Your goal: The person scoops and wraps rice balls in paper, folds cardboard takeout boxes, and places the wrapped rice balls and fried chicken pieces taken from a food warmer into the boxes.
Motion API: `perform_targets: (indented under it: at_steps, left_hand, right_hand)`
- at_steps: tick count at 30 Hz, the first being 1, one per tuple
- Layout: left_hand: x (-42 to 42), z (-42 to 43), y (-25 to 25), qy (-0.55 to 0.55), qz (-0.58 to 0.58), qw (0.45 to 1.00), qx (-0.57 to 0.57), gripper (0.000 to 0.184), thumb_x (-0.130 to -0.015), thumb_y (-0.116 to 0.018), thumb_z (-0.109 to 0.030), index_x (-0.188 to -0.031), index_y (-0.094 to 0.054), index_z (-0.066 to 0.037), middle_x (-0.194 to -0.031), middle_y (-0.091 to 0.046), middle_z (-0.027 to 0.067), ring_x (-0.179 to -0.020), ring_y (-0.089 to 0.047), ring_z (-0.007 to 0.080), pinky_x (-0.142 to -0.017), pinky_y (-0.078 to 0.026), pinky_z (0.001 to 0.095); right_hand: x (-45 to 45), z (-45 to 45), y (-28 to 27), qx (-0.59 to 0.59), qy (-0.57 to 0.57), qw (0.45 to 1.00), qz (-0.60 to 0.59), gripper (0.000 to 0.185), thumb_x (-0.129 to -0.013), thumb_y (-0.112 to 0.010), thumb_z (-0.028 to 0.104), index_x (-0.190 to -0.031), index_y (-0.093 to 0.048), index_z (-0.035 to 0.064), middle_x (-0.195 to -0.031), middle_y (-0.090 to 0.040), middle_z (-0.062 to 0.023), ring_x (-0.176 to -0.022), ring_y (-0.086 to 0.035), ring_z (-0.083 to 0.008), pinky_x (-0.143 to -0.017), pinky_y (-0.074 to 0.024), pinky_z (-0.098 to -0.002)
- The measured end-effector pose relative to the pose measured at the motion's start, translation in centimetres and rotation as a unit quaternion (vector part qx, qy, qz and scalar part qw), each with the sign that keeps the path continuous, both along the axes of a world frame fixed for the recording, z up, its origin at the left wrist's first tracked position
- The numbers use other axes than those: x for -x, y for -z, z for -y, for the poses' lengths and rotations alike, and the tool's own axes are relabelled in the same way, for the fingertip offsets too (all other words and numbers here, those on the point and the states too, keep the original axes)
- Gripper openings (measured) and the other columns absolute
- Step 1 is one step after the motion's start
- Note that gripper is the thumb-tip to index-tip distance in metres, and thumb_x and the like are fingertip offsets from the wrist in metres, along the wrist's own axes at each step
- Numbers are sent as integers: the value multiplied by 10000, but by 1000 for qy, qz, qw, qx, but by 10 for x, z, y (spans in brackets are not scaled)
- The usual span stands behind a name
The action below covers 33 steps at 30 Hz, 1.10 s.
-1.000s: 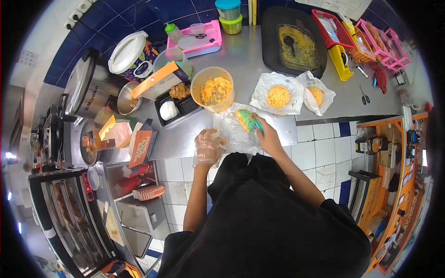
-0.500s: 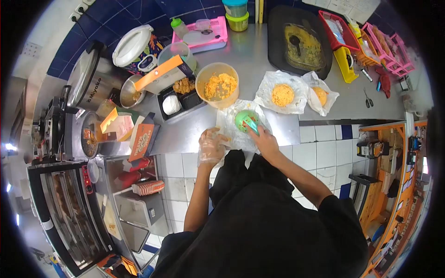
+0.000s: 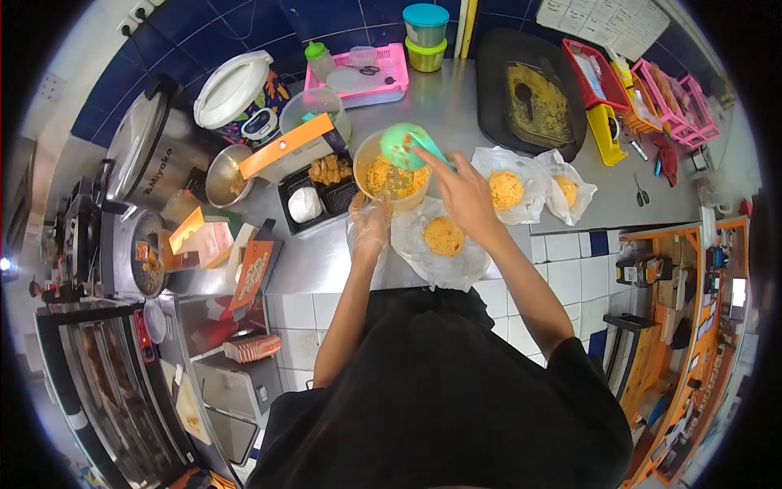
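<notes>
Well, right grip clamped on green scoop; left grip (closure unclear) touching tub

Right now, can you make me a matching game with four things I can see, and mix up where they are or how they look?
Things:
1. Green scoop
2. White round bundle
3. Blue-lidded container
4. Left hand

Places and states:
A. In a compartment of the black tray
B. Wearing a see-through glove
C. In the right hand, over the tub of orange food
D. Stacked on the lime-lidded container

Right pairs: 1-C, 2-A, 3-D, 4-B
</notes>
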<state>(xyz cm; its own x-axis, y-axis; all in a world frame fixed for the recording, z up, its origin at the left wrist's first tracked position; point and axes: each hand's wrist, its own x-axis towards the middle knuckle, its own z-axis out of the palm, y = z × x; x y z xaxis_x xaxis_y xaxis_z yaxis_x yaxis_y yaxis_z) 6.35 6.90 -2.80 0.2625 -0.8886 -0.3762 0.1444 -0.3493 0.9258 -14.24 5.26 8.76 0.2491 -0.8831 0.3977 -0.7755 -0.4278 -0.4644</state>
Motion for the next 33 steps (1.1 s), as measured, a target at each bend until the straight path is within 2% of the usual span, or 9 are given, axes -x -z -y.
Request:
perform_targets:
  at_steps: [5, 8, 10, 14, 17, 22, 29, 31, 33]
  left_hand:
    - [2, 44, 7, -17, -150, 988, -29, 790, -950, -691, -512, -1496, -365, -43, -1198, -671, 208, -1001, -688, 260, -826, -561, 403]
    - [-1, 53, 17, 46, 162, 985, -40, 802, -919, -723, -485, -1479, -385, -20, -1230, -665, 237, -1119, -689, 292, -915, -564, 390]
    - [-3, 23, 19, 163, 450, 877, -36, 840, -858, -760, -480, -1457, -429, 6, -1251, -647, 308, -1103, -664, 462, -937, -563, 440]
    - [-2, 0, 7, 261, 445, 853, -81, 638, -846, -754, -369, -1326, -589, 18, -1219, -675, 295, -1082, -676, 449, -929, -562, 439]
    - [-15, 9, 45, 649, 531, 544, 46, 412, -841, -720, -270, -1125, -708, 29, -1082, -732, 238, -1005, -711, 404, -888, -569, 449]
    - [-26, 26, 18, 366, 456, 805, 96, 206, -906, -633, -177, -986, -747, -25, -905, -722, 209, -895, -719, 385, -804, -579, 459]
    - [-28, 57, -24, 386, 523, 734, 197, 190, -933, -608, -171, -1033, -742, -81, -1073, -700, 193, -959, -691, 391, -837, -562, 467]
    - [-24, 55, -26, 484, 571, 632, 200, 206, -942, -603, -173, -1050, -744, -69, -1136, -695, 171, -986, -686, 381, -864, -557, 475]
    - [-24, 39, -20, 485, 514, 660, 254, 242, -954, -597, -199, -1117, -728, -79, -1185, -693, 169, -1052, -679, 356, -894, -557, 466]
  right_hand:
    - [13, 25, 37, -8, 80, 979, 190, 353, -976, -621, 99, -1328, -587, 110, -1064, -627, -174, -892, -673, -325, -783, -551, -434]
    - [42, 1, 91, -212, 104, 953, 189, 281, -961, -637, 84, -1237, -596, 53, -1068, -681, -186, -934, -697, -290, -827, -560, -398]
    - [39, -8, 111, -231, 90, 948, 198, 296, -948, -644, 76, -1239, -596, 49, -1094, -684, -188, -933, -703, -297, -836, -565, -396]
    - [20, 7, 124, -246, 55, 945, 206, 417, -899, -673, 55, -1308, -590, 61, -1213, -669, -193, -1066, -675, -330, -953, -539, -431]
    - [-3, 39, 135, -185, -30, 974, 125, 541, -869, -687, 52, -1395, -567, 91, -1330, -624, -190, -1241, -586, -353, -1075, -455, -467]
    - [-19, 86, 142, -262, -173, 949, -20, 599, -850, -706, 69, -1428, -557, 117, -1311, -608, -174, -1240, -553, -352, -1051, -453, -471]
    - [19, 81, 120, -212, -181, 960, 30, 202, -833, -696, 36, -1032, -685, 64, -920, -648, -139, -970, -630, -344, -907, -499, -448]
    - [38, 52, 105, -224, -162, 961, 6, 188, -831, -703, 55, -1016, -687, 80, -961, -647, -130, -998, -623, -333, -912, -492, -441]
    - [44, 21, 104, -236, -138, 962, -16, 173, -829, -709, 74, -1000, -688, 95, -1003, -646, -121, -1026, -615, -322, -918, -486, -433]
